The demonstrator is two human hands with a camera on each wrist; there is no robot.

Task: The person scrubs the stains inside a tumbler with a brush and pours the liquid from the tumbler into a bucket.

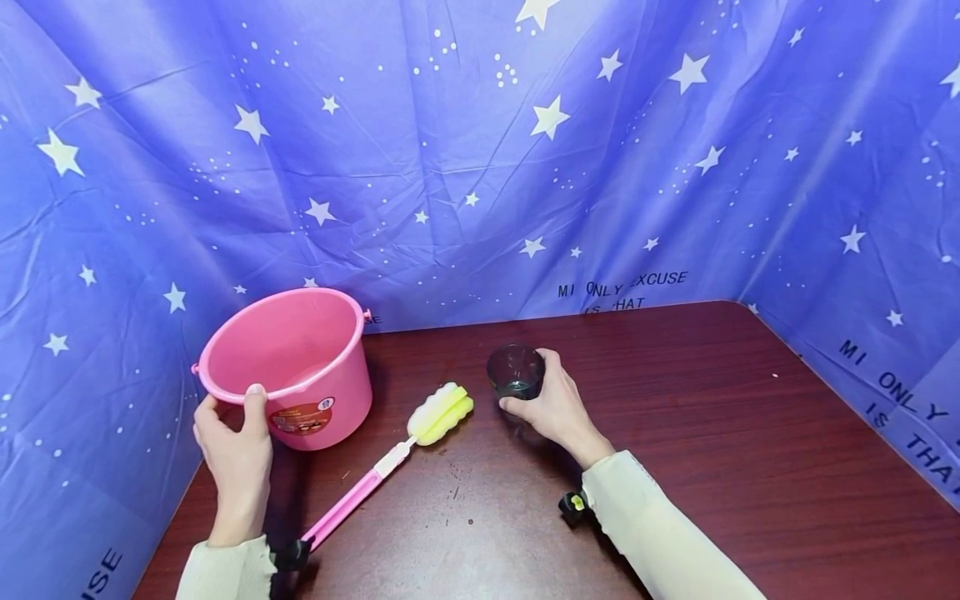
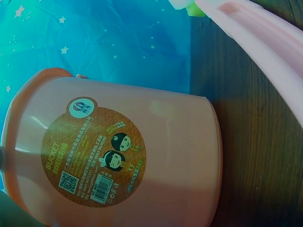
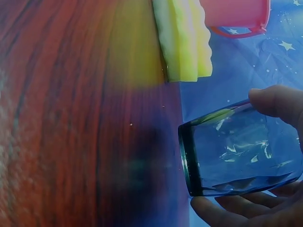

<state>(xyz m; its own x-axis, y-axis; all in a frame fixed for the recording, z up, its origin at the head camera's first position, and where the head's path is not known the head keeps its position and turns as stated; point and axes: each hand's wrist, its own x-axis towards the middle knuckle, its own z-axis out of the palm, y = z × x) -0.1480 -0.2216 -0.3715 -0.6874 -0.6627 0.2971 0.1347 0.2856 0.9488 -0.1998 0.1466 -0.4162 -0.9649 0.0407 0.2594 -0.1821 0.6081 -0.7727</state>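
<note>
At the left of the table stands a pink bucket [image 1: 352, 400] with a round printed label [image 2: 94, 151] on its side. My left hand [image 1: 238, 467] grips its near rim, the thumb lying at the edge. My right hand [image 1: 558, 408] holds a dark, see-through drinking glass [image 1: 516, 372], fingers and thumb around its sides. In the right wrist view the glass [image 3: 236, 151] has its thick base towards the tabletop. Between the hands lies a sponge bottle brush [image 1: 360, 492], its yellow and white head [image 1: 441, 414] pointing away from me towards the glass.
The dark red-brown wooden table [image 1: 712, 433] reaches back to a blue curtain [image 1: 450, 167] with white stars, which also hangs along both sides. Small specks and wet-looking spots dot the tabletop near the brush. A black wrist strap [image 1: 290, 554] overlaps the brush's handle end.
</note>
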